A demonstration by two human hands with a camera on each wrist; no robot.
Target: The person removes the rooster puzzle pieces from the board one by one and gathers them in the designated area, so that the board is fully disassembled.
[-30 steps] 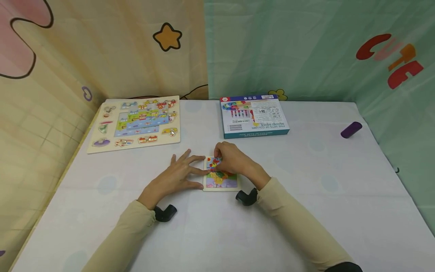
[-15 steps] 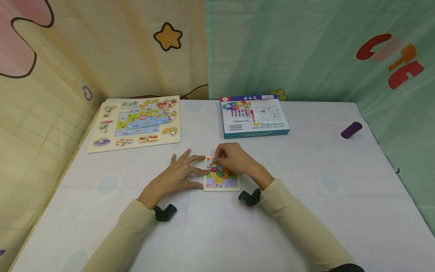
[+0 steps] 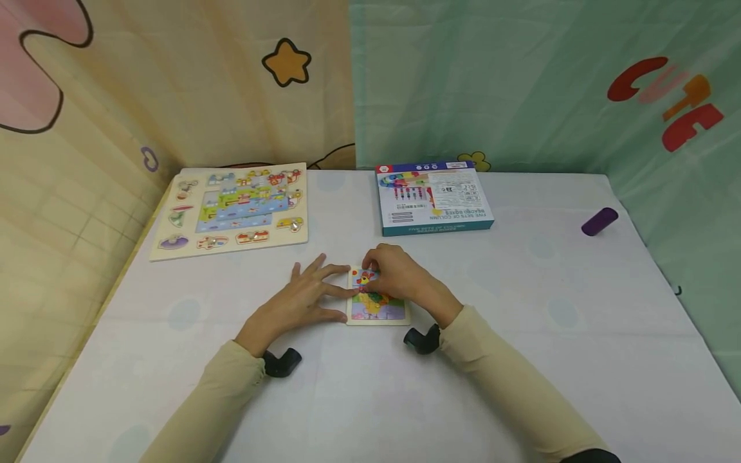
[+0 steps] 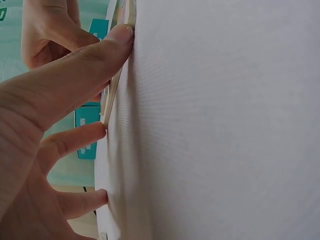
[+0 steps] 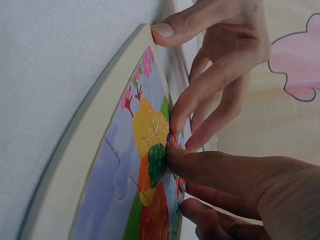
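Note:
A small jigsaw puzzle [image 3: 377, 312] in a pale wooden frame lies flat on the table, showing a colourful bird picture. My left hand [image 3: 298, 297] is spread along its left side; the thumb [image 4: 120, 37] and extended fingers touch the frame's edge. Over the puzzle's upper right, my right hand [image 3: 399, 273] bends down with curled fingers. In the right wrist view its thumb [image 5: 187, 160] sits on the picture beside the green wing, with the fingertips [image 5: 192, 207] set apart from it across a puzzle piece. That piece is mostly hidden behind the hand.
A larger wooden knob puzzle board [image 3: 231, 253] lies at the back left, with picture sheets on it. A flat blue and teal box [image 3: 434, 199] stands at the back centre. To the far right is a dark purple cylinder [image 3: 599, 222]. Printed curtains [image 3: 492, 83] enclose the table's rear and sides.
My right hand drew slightly up and right with thumb and finger close together, then returned down to the puzzle with them wider apart. The left hand and the puzzle frame stayed still.

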